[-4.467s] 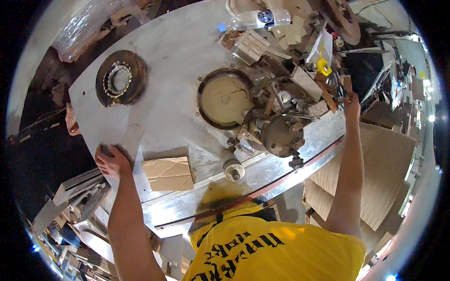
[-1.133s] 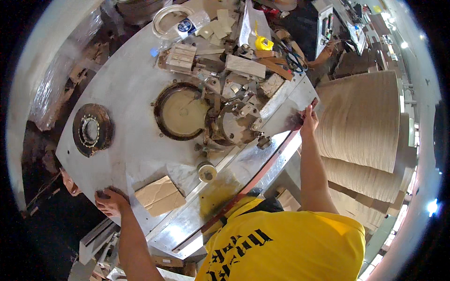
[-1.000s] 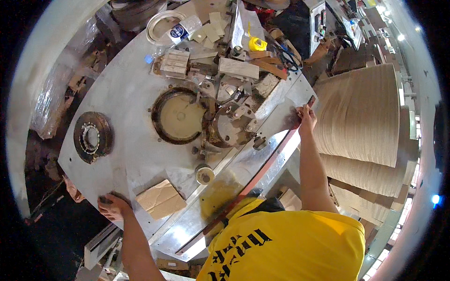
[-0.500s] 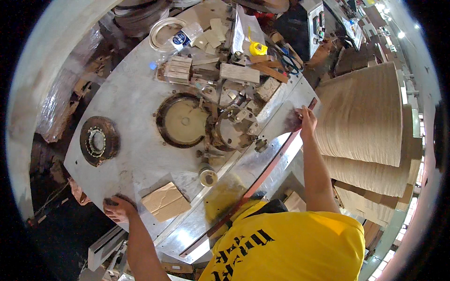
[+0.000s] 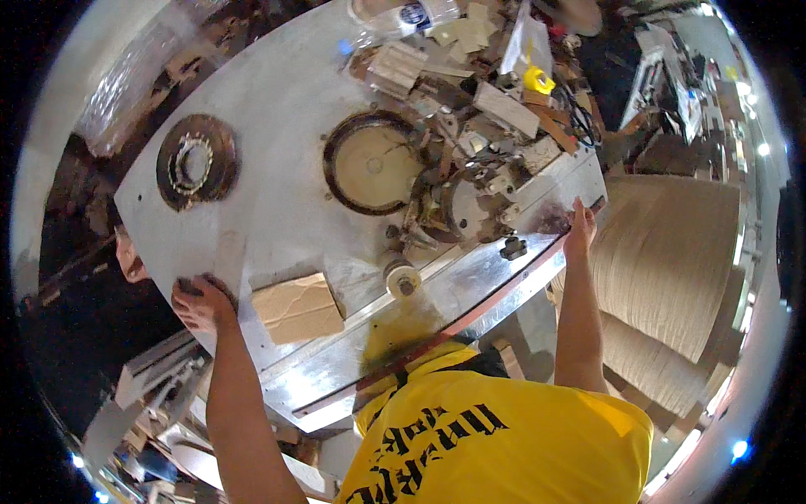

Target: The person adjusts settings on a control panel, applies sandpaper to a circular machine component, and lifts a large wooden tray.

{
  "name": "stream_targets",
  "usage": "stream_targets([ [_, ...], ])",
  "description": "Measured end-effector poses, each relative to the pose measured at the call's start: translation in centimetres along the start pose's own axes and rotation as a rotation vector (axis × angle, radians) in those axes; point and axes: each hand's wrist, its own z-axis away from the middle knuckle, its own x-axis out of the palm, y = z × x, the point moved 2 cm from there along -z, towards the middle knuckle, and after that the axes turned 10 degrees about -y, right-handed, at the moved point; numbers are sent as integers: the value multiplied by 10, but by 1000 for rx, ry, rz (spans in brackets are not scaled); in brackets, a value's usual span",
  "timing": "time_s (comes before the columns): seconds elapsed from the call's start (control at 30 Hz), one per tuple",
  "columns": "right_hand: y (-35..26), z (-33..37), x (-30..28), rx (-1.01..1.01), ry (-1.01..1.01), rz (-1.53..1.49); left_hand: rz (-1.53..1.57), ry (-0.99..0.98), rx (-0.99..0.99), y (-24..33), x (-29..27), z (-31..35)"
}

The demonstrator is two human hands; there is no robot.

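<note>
My left hand (image 5: 204,304) rests on the left front corner of a grey metal machine table (image 5: 277,206), its fingers stretched over the top near the edge. A flat piece of brown cardboard (image 5: 299,308) lies to its right. At the table's right end, my right hand (image 5: 581,231) is closed around the front edge, by the end of a reddish-brown strip (image 5: 445,330). A dark knob (image 5: 513,248) sits just left of that hand. Between my hands stand a metal roller (image 5: 403,281) and a round recessed disc (image 5: 374,165) with a dirty dark rim.
A dark ring-shaped part (image 5: 198,161) is set in the table's left side. Wood blocks (image 5: 507,109), a yellow tape measure (image 5: 538,81) and a plastic bottle (image 5: 415,17) clutter the back. Stacked brown sheets (image 5: 663,260) stand at the right.
My view has shifted and turned, so the table appears higher and further right. Both hands stay at about the same places on its edges.
</note>
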Motion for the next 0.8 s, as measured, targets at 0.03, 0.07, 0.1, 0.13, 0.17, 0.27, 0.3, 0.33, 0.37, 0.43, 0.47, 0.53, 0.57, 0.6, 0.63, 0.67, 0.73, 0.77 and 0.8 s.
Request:
stream_targets([
  [0.03,-1,2,5,-1,4,0,12,-10,12,2,-4,3],
  [0.07,-3,3,8,-2,10,0,24,-20,27,3,-6,5],
  [0.1,-4,3,10,0,18,2,31,-17,16,2,-7,4],
  [0.13,-4,1,12,26,43,-7,43,-17,8,2,-4,4],
  [0.17,-3,0,11,26,-2,-5,55,-17,2,2,-3,5],
  [0.27,-4,-1,7,50,-65,21,61,-50,2,2,-5,7],
  [0.3,-15,4,17,78,-44,47,56,-53,-2,2,-5,6],
  [0.33,-20,8,23,107,-21,73,27,-37,-18,0,-2,5],
  [0.37,-16,5,21,103,-47,66,31,-37,-18,-2,-2,5],
  [0.43,-14,-1,13,87,-84,52,51,-43,-7,0,-1,5],
  [0.47,-11,-3,10,105,-66,51,48,-34,-1,0,0,4],
  [0.53,-10,-6,9,142,-36,50,40,-16,6,-2,2,5],
  [0.57,-9,-6,10,141,-36,48,36,-14,2,-3,2,5],
  [0.6,-10,-6,10,139,-34,47,35,-13,-1,-2,2,5],
  [0.63,-11,-6,11,137,-32,45,33,-11,-4,-1,2,5],
  [0.67,-12,-5,12,123,-11,61,41,-13,5,-1,1,5],
  [0.73,-15,-2,20,95,28,91,55,-13,21,0,0,4],
  [0.77,-16,-7,14,102,-80,213,58,-15,20,1,-1,4],
  [0.8,-21,-13,6,108,-194,335,58,-15,14,3,-3,4],
])
